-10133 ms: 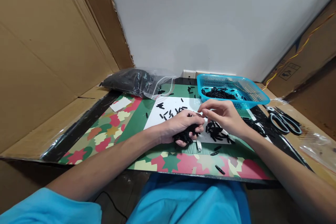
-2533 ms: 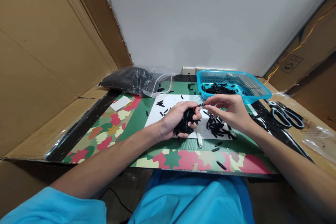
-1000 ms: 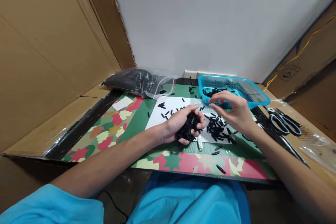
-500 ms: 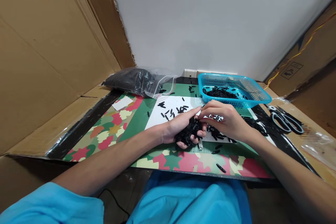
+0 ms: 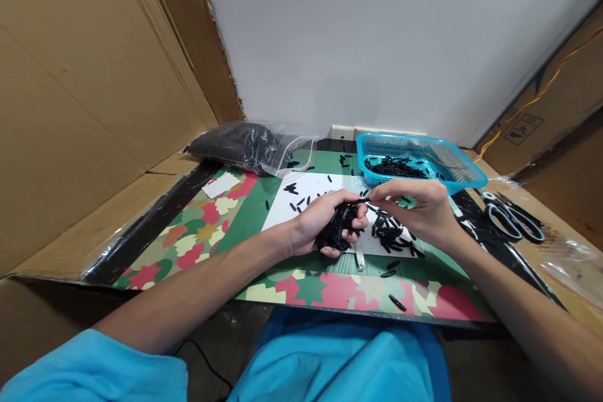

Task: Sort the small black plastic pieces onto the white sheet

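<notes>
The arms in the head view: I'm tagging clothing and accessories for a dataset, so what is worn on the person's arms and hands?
Both forearms are bare, with no gloves, rings, watch or bands showing on the left hand or the right hand. A bright blue short sleeve covers the left upper arm at the bottom edge; the right arm leaves the picture before any sleeve shows.

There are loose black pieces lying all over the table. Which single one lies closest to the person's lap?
The lone black piece on the pink patch of the patterned mat, right by the table's front edge. The other strays lie farther back, near or on the white sheet.
</notes>
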A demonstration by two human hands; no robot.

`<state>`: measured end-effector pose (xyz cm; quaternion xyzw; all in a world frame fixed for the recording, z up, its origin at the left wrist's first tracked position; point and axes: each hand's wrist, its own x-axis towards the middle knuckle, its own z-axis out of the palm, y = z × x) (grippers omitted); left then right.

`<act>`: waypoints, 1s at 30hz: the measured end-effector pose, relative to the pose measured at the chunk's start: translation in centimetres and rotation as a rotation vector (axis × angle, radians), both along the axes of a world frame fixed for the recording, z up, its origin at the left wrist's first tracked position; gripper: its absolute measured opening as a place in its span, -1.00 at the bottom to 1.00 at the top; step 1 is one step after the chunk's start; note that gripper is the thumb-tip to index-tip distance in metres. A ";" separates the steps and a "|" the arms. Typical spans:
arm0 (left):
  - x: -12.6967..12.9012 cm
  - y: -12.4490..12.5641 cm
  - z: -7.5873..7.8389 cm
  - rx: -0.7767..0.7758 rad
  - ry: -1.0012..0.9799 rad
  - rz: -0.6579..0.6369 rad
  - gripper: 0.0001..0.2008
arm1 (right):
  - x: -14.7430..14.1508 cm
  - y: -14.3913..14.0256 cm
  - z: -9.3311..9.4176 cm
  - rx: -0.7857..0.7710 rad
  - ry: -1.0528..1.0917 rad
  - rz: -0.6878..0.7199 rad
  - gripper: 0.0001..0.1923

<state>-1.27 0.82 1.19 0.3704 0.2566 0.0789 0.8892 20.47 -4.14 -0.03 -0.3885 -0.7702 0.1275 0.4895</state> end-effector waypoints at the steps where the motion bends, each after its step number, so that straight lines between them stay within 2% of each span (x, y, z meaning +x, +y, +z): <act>1: 0.0 0.0 0.0 0.007 -0.002 0.006 -0.75 | 0.0 0.0 0.1 -0.011 0.008 0.004 -0.90; 5: 0.1 -0.2 0.3 0.050 0.000 0.049 -0.76 | 0.0 -0.2 0.4 -0.073 0.038 0.009 -0.97; 9: 0.1 -0.3 0.3 0.079 -0.012 0.061 -0.75 | -0.1 0.0 0.2 -0.126 0.014 0.011 -0.90; 18: -0.1 0.0 0.1 0.006 -0.027 0.056 -0.76 | -0.1 0.4 0.0 -0.098 0.013 -0.009 -0.89; 30: -0.1 -0.1 0.3 0.028 -0.012 0.079 -0.76 | -0.1 0.4 -0.2 -0.110 0.007 0.001 -0.91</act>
